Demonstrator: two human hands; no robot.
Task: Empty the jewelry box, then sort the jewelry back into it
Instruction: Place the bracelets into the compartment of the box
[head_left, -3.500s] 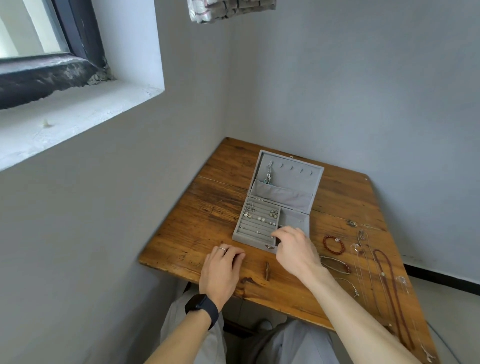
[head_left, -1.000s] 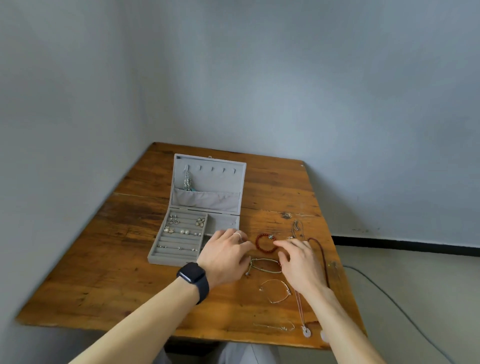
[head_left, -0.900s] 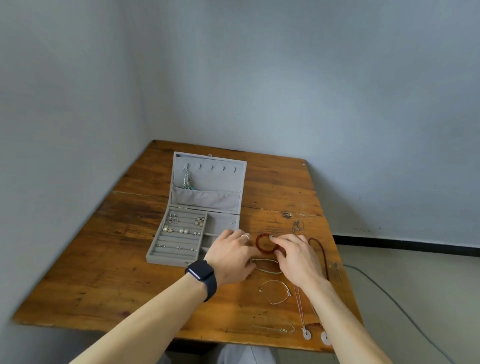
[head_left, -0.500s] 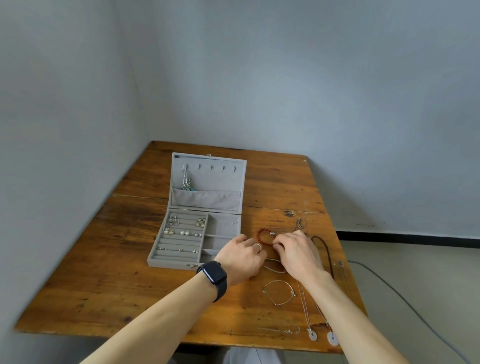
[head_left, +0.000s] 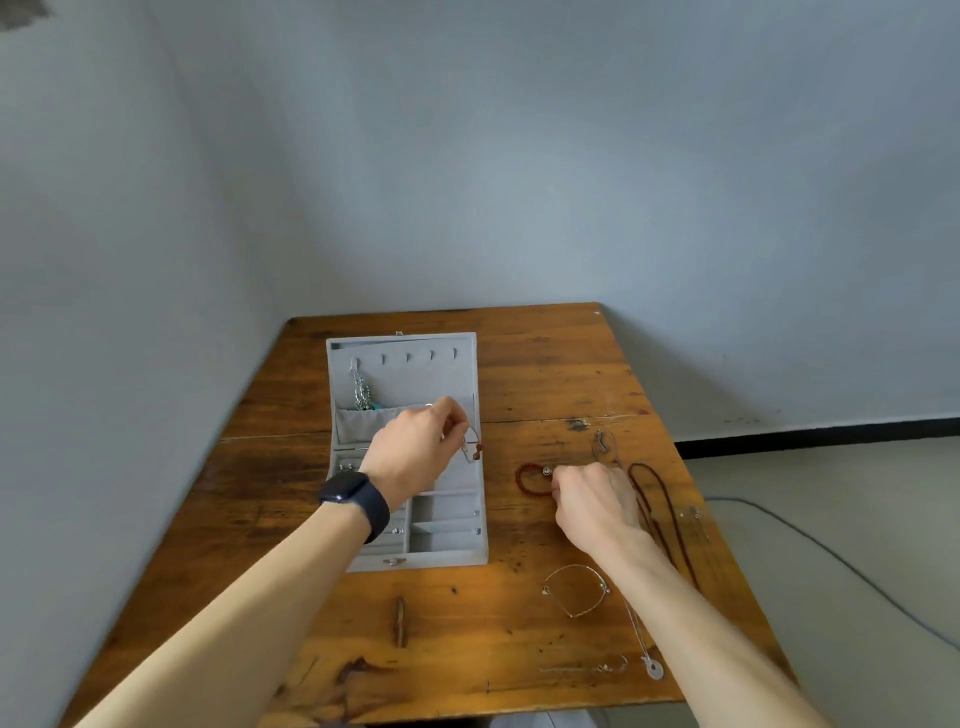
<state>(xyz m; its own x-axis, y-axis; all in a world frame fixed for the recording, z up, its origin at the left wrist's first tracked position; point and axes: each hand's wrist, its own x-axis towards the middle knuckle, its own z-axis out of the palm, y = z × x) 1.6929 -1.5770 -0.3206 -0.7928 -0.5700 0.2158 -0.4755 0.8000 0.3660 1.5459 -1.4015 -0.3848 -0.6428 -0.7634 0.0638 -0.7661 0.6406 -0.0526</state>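
The grey jewelry box (head_left: 447, 545) lies open on the wooden table (head_left: 467, 634), its lid up with a chain (head_left: 362, 391) on the leftmost hook. My left hand (head_left: 415, 449), with a dark watch at the wrist, hovers over the box and pinches a thin bracelet (head_left: 472, 449) with small red beads, which dangles over the right compartments. My right hand (head_left: 595, 501) rests on the table to the right of the box, its fingertips on a red bead bracelet (head_left: 525, 480). The hand hides that bracelet's right side.
To the right lie a long dark red necklace (head_left: 655, 499), a thin silver bangle (head_left: 575, 590), a chain with a round white pendant (head_left: 653, 667) and a small silver piece (head_left: 601, 441). A cable (head_left: 831, 551) runs over the floor on the right. Grey walls close the left and back.
My left hand has lifted a thin bracelet from the table and carried it left, over the box. My right hand stayed at the red bead bracelet. The view has tilted.
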